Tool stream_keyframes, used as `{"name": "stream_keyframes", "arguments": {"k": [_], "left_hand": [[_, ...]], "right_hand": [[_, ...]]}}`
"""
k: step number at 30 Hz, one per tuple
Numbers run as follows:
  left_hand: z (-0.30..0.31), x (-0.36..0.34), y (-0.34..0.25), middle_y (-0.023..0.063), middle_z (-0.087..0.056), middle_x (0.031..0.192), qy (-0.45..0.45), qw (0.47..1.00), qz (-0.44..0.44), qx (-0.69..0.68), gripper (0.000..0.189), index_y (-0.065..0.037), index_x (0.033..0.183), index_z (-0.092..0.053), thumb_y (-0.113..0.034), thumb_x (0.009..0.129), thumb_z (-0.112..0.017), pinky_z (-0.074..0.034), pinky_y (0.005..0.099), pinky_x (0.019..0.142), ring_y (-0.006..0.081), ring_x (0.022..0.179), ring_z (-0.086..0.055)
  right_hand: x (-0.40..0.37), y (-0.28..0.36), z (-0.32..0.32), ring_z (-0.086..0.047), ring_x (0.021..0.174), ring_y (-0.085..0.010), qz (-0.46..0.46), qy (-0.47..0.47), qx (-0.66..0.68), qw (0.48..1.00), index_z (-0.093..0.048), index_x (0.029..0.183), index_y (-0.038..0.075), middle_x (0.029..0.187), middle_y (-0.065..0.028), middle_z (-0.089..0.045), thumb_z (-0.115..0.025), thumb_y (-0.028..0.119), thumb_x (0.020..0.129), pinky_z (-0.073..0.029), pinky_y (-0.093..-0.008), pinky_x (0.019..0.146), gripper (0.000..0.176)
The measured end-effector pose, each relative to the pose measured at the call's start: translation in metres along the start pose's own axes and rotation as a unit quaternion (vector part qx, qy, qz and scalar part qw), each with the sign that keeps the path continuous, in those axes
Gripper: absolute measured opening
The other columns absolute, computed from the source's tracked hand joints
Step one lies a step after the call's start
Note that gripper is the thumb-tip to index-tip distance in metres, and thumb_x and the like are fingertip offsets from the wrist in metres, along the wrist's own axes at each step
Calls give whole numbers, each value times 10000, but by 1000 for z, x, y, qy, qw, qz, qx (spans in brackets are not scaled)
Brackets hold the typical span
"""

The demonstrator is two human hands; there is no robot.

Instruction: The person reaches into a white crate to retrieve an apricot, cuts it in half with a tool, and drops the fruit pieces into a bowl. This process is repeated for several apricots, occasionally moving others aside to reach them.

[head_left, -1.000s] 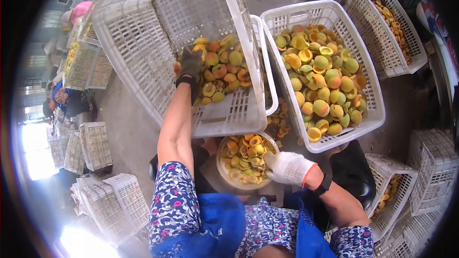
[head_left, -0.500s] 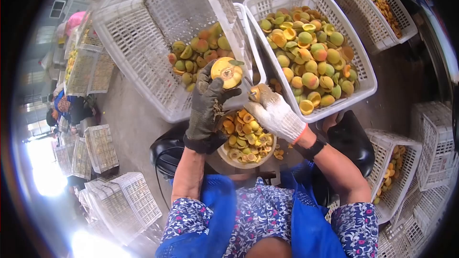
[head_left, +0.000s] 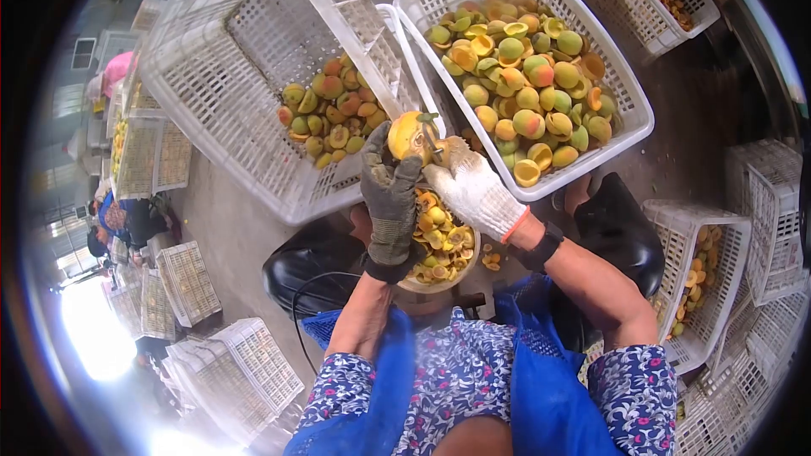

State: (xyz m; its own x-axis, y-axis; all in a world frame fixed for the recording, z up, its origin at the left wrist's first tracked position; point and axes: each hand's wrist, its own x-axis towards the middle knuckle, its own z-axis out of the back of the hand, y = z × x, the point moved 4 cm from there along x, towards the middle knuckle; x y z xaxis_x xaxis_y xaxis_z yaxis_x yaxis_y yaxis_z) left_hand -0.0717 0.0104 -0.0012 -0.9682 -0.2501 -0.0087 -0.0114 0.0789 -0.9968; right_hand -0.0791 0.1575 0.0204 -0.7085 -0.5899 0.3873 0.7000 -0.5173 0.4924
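My left hand [head_left: 387,203], in a dark grey glove, is closed around a cut yellow peach [head_left: 406,135] with its open face toward the right. In a white knitted glove, my right hand [head_left: 470,190] grips a small tool with a thin metal blade [head_left: 432,143]. The blade meets the cut face of the peach, and fingers partly hide the contact. A greenish scrap [head_left: 428,118] shows at the fruit's upper edge. Below both hands sits a round tub [head_left: 439,287] of yellow fruit trimmings [head_left: 441,245].
A tilted white crate [head_left: 203,118] at upper left holds peaches [head_left: 334,105]. Beside it, another white crate [head_left: 638,131] is heaped with peach halves [head_left: 532,84]. More crates [head_left: 710,304] stand at right, and stacked crates [head_left: 232,371] at left. Another person [head_left: 118,215] is at far left.
My left hand has moved right with the peach, and the tool in my right hand now meets its cut face. The view has shifted slightly.
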Motion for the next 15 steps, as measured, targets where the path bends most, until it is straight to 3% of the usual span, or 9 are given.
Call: {"name": "stream_keyframes", "arguments": {"k": [2,4,5,7,10,12,13,14,15], "left_hand": [[4,2,3,131,-528,1219,13,999,-19,28,620,37,1297,-419,-208,819,-729,-483,297,907,192,1081,-556],[5,2,3,131,-525,1224,24,997,-37,58,621,40,1300,-415,-212,825,-724,-482,300,909,194,1086,-554],[4,3,1,124,-533,1208,29,996,-52,66,595,33,1278,-435,-234,829,-721,-486,303,905,188,1078,-557],[-1,5,-10,116,-541,1193,34,994,-67,74,572,26,1256,-455,-256,834,-718,-489,305,901,182,1070,-559],[-10,9,-30,102,-586,1090,76,997,12,19,461,11,1169,-515,-347,900,-626,-509,300,859,166,989,-593],[-14,13,-25,94,-613,983,82,988,87,-100,455,4,1088,-550,-428,958,-492,-523,283,803,155,890,-618],[-16,13,-18,99,-624,945,33,983,129,-127,495,13,1074,-563,-443,993,-386,-523,283,766,165,836,-625],[-18,13,-15,99,-624,945,33,983,128,-128,495,13,1074,-563,-443,993,-386,-523,283,766,165,836,-625],[-19,14,-18,100,-626,950,32,996,51,-68,486,13,1064,-571,-432,993,-391,-520,292,767,171,840,-624]], "right_hand": [[0,-3,-3,-592,877,-378,-2,20,42,999,-611,1003,34,1035,-214,-557,-578,135,827,-496,-436,740,205],[4,-14,-14,-579,933,-396,-179,67,305,933,-589,1032,2,1010,-218,-586,-537,197,871,-471,-441,810,258],[7,-14,-13,-556,935,-409,-210,59,358,908,-550,1013,-31,956,-252,-586,-502,210,896,-452,-472,790,273],[8,-14,-9,-559,928,-415,-208,64,377,900,-554,1021,-30,969,-254,-586,-505,218,894,-451,-471,796,283],[8,-10,-11,-567,901,-412,-198,73,402,891,-558,1026,-30,970,-252,-591,-505,231,894,-455,-459,790,297],[9,-6,-8,-573,881,-404,-191,74,407,890,-560,1024,-31,958,-246,-595,-501,236,897,-460,-449,780,302],[12,-5,2,-588,817,-369,-240,122,420,867,-566,1016,-29,903,-227,-603,-497,237,898,-473,-427,736,299],[13,-4,9,-604,753,-335,-291,168,430,838,-572,1008,-27,848,-209,-611,-492,238,899,-486,-405,692,298],[11,-4,11,-595,616,-258,-329,192,463,800,-581,989,-25,743,-169,-603,-492,252,901,-486,-361,595,304]]}}
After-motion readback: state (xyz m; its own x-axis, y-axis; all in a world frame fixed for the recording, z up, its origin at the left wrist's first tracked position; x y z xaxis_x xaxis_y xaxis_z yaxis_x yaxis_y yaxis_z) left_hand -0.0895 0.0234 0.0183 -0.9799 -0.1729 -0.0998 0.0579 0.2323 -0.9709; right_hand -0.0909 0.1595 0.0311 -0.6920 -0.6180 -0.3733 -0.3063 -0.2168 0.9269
